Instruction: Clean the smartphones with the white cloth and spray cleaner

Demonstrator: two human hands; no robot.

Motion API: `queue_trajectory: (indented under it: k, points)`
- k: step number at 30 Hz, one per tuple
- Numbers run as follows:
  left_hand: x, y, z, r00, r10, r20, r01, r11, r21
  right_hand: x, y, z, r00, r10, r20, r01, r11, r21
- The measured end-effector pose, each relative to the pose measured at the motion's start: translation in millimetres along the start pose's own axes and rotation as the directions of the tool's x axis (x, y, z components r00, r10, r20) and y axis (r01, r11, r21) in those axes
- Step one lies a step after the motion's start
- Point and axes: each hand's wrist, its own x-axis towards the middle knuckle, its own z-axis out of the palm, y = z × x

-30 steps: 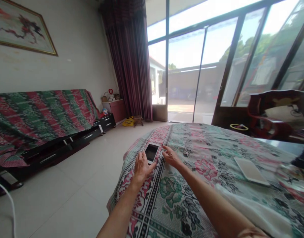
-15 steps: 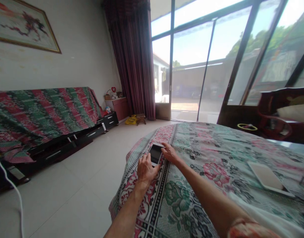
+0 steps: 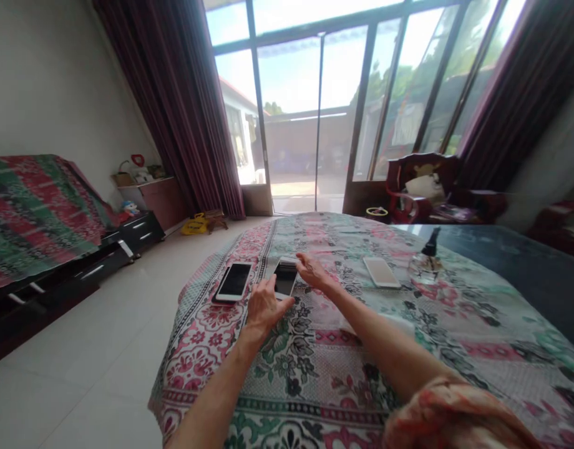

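A white phone with a dark screen [image 3: 285, 277] lies on the floral tablecloth [image 3: 315, 368] between my hands. My left hand [image 3: 263, 305] grips its near end, thumb on the lower edge. My right hand [image 3: 312, 271] has curled fingers on its far right edge. A second white phone [image 3: 234, 280] lies face up just left of it, untouched. A third phone [image 3: 381, 272] lies face down to the right, beyond my right hand.
A small glass bottle [image 3: 425, 265] stands right of the face-down phone. The table's left edge drops to a tiled floor [image 3: 81, 374]. A covered sofa [image 3: 34, 212] lines the left wall. A wooden armchair [image 3: 420, 187] stands by the glass doors.
The view has swung to the right and nearer over the table. Both hands stay on the phone. A second face-up phone now shows to its left, and the bottle has come into view.
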Motion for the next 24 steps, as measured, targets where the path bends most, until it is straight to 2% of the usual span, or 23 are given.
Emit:
queue_trajectory:
  k: [6,11,14,17,20,22,24]
  points:
    - [1.2,65.7,32.6,0.987,0.071,0.146,-0.059,0.995,-0.086,-29.2,43.8,-63.7,0.993,0.116,-0.030,-0.119,0.987,-0.107]
    - [-0.1,99.7,53.0,0.981,0.076,0.177,-0.071,0.997,-0.033,-51.4,55.1,-87.8,0.994,0.112,-0.001,-0.111,0.986,-0.122]
    - [-2.5,108.3,63.6,0.984,0.086,0.153,-0.090,0.996,0.021,-61.8,54.4,-99.5,0.995,0.084,0.055,-0.077,0.991,-0.113]
    - [-1.0,109.4,64.7,0.980,0.094,0.174,-0.105,0.993,0.053,-74.9,54.1,-119.2,0.990,0.045,0.131,-0.032,0.994,-0.100]
    - [9.7,103.8,53.6,0.952,0.143,0.272,-0.150,0.989,0.006,-95.2,55.3,-140.0,0.966,-0.009,0.257,0.030,0.996,-0.079]
    - [22.1,97.7,44.9,0.917,0.167,0.363,-0.160,0.986,-0.050,-111.5,55.9,-147.2,0.915,-0.091,0.393,0.124,0.991,-0.059]
    - [36.3,92.0,40.8,0.902,0.175,0.395,-0.147,0.984,-0.099,-127.5,55.6,-147.2,0.909,-0.125,0.399,0.167,0.983,-0.074]
